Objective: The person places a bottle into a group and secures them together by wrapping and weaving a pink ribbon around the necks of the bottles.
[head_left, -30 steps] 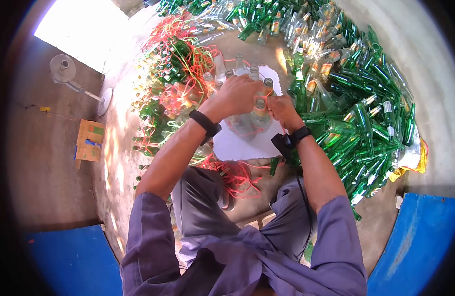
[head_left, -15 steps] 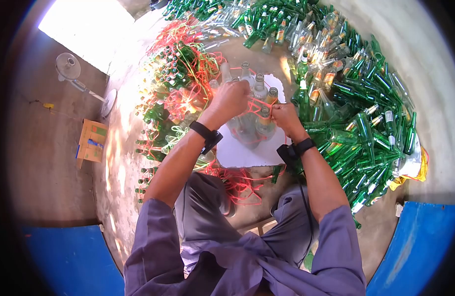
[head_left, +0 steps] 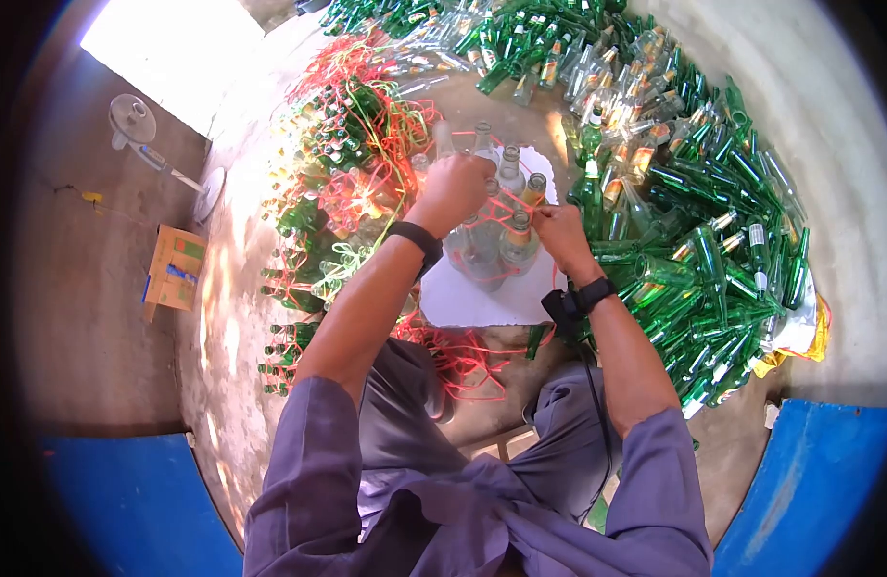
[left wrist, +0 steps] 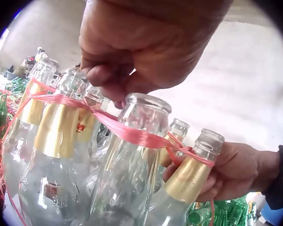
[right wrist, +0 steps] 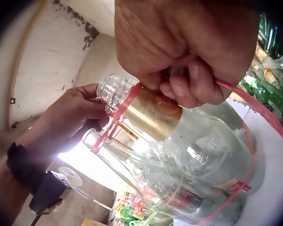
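Several clear glass bottles [head_left: 477, 252] stand in a tight group on a white board [head_left: 443, 306], some with gold neck labels. Red plastic cord [left wrist: 127, 132] runs around their necks, and a lower strand crosses their bodies. My right hand [right wrist: 188, 52] grips the cord in curled fingers beside a gold-labelled neck, its loose end trailing to the right. Over the bottle mouths is my left hand [left wrist: 151, 42], fingers bent down among the necks; I cannot tell what its fingertips hold. Both hands also show in the head view, left [head_left: 455, 192] and right [head_left: 562, 236].
Green bottles [head_left: 703, 250] lie heaped along the right and far side, with clear ones among them. At left stand bundled bottles [head_left: 333, 135] with red and green cord. More red cord [head_left: 472, 370] lies near my knees. A fan [head_left: 136, 120] and cardboard box [head_left: 174, 269] are farther left.
My right hand has shifted slightly away from the bottle necks, still gripping the cord. The left hand's wrist has turned, and the hand stays over the bottle mouths. The head view has shifted slightly.
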`<state>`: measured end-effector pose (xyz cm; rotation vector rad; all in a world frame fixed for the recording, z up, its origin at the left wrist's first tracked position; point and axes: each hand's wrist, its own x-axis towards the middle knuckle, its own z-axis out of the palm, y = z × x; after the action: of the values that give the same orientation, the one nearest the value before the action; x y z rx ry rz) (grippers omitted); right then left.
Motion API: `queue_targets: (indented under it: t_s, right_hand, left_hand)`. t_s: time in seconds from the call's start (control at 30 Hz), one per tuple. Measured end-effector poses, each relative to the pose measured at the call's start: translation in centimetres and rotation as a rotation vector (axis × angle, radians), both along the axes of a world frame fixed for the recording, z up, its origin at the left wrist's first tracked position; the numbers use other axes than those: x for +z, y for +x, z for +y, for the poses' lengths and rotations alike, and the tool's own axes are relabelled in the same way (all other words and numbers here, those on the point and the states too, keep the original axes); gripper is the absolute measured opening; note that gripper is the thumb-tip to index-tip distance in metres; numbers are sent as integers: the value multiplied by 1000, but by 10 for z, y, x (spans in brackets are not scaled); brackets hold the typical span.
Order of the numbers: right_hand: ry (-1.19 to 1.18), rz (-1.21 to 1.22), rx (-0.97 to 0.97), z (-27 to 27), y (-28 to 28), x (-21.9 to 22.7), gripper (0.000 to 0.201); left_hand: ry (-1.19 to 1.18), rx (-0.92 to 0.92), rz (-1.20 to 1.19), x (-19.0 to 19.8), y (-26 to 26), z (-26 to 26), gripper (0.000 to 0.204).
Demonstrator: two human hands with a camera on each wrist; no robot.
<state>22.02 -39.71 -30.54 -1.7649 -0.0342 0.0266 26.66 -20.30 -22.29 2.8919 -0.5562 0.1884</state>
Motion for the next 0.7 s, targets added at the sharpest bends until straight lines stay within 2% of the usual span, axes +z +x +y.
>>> queue_targets:
  t_s: [0.13,0.2,0.23,0.3,0.33,0.4,0.43,0.47,0.53,0.63,0.7]
  right_hand:
    - [43,121,-68,-17,-2,1,26]
    - [23,143,-90,-21,-6,7,26]
    - [80,187,-84,-22,-12,16,27]
    - [138,233,-78,-22,-20,24,27]
    - [130,239,-67,-22,-22,24,27]
    - [124,245,-63,-22,-27,31,27]
    - [148,253,-62,-21,-30,37,26]
    - [173,262,-58,-20,-31,40,26]
    - [198,269,-35,-19,-31,39,26]
    - [263,299,-5,-19,-34,42,25]
    - [303,331,4,-20,-35,43,24]
  left_hand:
    - [-5,-31,11,3,-3,5,11]
    - [-2,-33,54,6,-9,5,24]
    - [-3,-35,53,7,-15,4,24]
    - [-287,-96,-55,4,-31,1,41]
    - [-287,-95,-52,2,-38,-1,41]
    - [-348,-244,-46,-3,-50,-8,58]
    - [-292,-258,-57,-6,-55,-12,66]
    - [-295,-256,-54,-8,-56,-12,66]
    - [-114,-266,-166,-9,-62,-12,64]
    - [21,-211,-112,-10,-61,-15,66]
    - [27,-196,-117,-12,-61,-17,67]
